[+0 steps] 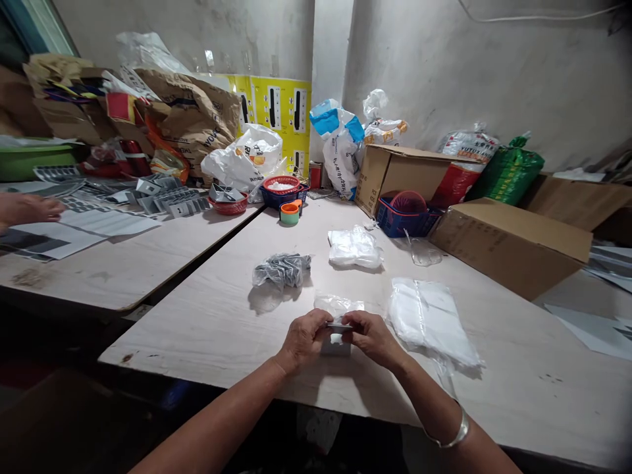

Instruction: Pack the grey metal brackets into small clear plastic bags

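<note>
left hand (303, 340) and right hand (372, 339) close together over the near part of the table, fingers curled in, neither hand wide open. pinched between the two, a small flat grey piece (340, 325), most of it hidden by the fingers. right under the hands, a pale square card (336, 349), held or just lying there, hard to tell. just behind the fingers, a clear plastic bag (338, 305).

all around, on the pale wood table (538, 401), more things lying out. a lumpy bundle of dark pieces in clear plastic (281, 271) up and to the left. a small white pack in a clear bag (354, 247) farther up. a flat stack of white plastic bags (429, 322) just right of the right hand. the bundle and the stack both fat and full, so a lot left there, by the look of it. no neat row of done pieces near the hands.

off on the other table at the far left, a co-worker's hand (29, 209) near printed sheets (108, 222) and a heap of grey tags (168, 197). at the back, a cardboard box (508, 247) and a blue basket (395, 224).
</note>
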`<action>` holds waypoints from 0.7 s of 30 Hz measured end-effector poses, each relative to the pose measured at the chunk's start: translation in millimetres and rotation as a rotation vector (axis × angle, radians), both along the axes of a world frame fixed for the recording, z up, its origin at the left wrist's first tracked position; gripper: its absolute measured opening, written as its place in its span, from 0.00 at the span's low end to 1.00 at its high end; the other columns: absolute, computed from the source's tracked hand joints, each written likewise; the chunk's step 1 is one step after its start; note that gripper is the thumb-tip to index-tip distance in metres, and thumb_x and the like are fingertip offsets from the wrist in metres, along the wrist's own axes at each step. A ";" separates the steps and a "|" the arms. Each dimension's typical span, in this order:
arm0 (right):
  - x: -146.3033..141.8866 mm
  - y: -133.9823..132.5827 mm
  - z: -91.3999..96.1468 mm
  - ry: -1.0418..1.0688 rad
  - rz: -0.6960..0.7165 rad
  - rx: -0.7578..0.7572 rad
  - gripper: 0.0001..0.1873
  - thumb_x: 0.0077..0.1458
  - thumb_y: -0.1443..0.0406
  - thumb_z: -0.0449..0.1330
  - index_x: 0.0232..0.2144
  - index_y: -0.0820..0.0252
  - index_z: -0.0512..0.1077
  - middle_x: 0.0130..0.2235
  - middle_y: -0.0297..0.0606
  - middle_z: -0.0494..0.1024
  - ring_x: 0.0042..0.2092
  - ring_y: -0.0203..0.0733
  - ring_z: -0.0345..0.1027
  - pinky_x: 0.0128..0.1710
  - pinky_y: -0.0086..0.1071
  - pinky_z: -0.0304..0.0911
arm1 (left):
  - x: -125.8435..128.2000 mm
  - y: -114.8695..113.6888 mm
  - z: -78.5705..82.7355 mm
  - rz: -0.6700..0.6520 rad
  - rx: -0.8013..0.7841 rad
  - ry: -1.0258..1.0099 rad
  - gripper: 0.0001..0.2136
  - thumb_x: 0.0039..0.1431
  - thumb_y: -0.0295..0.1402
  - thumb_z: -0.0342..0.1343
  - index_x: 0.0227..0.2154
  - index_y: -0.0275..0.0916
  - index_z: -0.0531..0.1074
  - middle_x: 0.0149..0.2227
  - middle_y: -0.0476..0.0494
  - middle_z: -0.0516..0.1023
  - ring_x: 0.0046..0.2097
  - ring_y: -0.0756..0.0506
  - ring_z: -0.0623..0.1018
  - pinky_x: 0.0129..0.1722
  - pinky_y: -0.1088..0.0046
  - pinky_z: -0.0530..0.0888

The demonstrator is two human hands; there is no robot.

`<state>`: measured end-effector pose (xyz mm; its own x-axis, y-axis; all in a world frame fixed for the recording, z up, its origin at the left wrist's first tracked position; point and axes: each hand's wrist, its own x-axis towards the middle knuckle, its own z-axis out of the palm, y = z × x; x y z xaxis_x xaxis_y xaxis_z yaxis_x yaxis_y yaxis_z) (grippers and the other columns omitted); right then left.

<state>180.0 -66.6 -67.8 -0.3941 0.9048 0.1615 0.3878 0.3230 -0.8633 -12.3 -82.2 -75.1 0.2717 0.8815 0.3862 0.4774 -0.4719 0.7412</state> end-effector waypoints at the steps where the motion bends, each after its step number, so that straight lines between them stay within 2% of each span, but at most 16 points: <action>1: 2.7 -0.6 -0.7 0.057 -0.006 -0.057 0.10 0.42 0.68 0.60 0.33 0.57 0.72 0.23 0.27 0.66 0.25 0.32 0.58 0.26 0.26 0.53 | -1.2 0.7 0.5 -0.014 0.003 0.008 0.07 0.51 0.26 0.50 0.33 0.39 0.70 0.31 0.47 0.72 0.31 0.49 0.70 0.33 0.75 0.64; 3: 7.4 -1.9 -1.8 0.162 0.010 -0.178 0.14 0.42 0.66 0.61 0.36 0.58 0.70 0.22 0.25 0.64 0.24 0.31 0.57 0.25 0.26 0.54 | -2.9 0.8 1.8 -0.043 -0.005 0.010 0.07 0.51 0.27 0.51 0.33 0.39 0.70 0.30 0.47 0.72 0.30 0.49 0.70 0.32 0.75 0.64; 6: 8.7 -4.6 -1.6 0.263 -0.002 -0.300 0.09 0.43 0.62 0.61 0.28 0.61 0.70 0.21 0.27 0.63 0.23 0.31 0.56 0.23 0.26 0.54 | -3.2 0.0 4.8 -0.091 -0.015 0.009 0.06 0.51 0.26 0.51 0.32 0.39 0.70 0.29 0.48 0.72 0.30 0.49 0.69 0.32 0.76 0.63; 9: 2.6 -8.8 -2.6 0.361 -0.170 -0.269 0.10 0.43 0.60 0.62 0.22 0.61 0.69 0.21 0.28 0.63 0.24 0.30 0.54 0.23 0.26 0.53 | -1.5 1.2 11.7 -0.126 -0.006 0.033 0.08 0.49 0.23 0.49 0.31 0.39 0.70 0.29 0.48 0.71 0.30 0.49 0.68 0.31 0.76 0.63; 11: -2.7 -12.1 -5.8 0.456 -0.278 -0.248 0.10 0.42 0.59 0.62 0.22 0.61 0.69 0.21 0.28 0.63 0.24 0.30 0.54 0.23 0.26 0.53 | -0.8 3.0 19.2 -0.158 -0.005 0.049 0.10 0.47 0.21 0.48 0.30 0.39 0.71 0.28 0.47 0.72 0.31 0.49 0.68 0.31 0.75 0.62; 14: -8.0 -17.5 -12.2 0.598 -0.369 -0.278 0.11 0.43 0.58 0.62 0.23 0.59 0.68 0.22 0.27 0.62 0.23 0.30 0.53 0.23 0.26 0.52 | -1.7 5.2 29.6 -0.222 -0.048 0.065 0.11 0.45 0.21 0.48 0.29 0.39 0.72 0.29 0.47 0.72 0.31 0.49 0.69 0.31 0.76 0.62; 17: -9.6 -24.7 -13.9 0.616 -0.368 -0.158 0.09 0.46 0.59 0.61 0.24 0.58 0.68 0.24 0.28 0.63 0.25 0.31 0.55 0.25 0.27 0.54 | -2.2 5.8 31.6 -0.164 -0.080 0.066 0.09 0.45 0.22 0.50 0.29 0.39 0.71 0.26 0.50 0.70 0.27 0.50 0.66 0.28 0.77 0.60; 21: -11.0 -35.2 -7.2 0.405 -0.254 0.140 0.07 0.51 0.62 0.58 0.25 0.57 0.69 0.28 0.33 0.65 0.31 0.35 0.58 0.31 0.29 0.56 | 1.6 6.9 21.1 -0.047 -0.133 0.034 0.06 0.45 0.24 0.51 0.27 0.40 0.70 0.21 0.53 0.67 0.24 0.51 0.64 0.26 0.77 0.58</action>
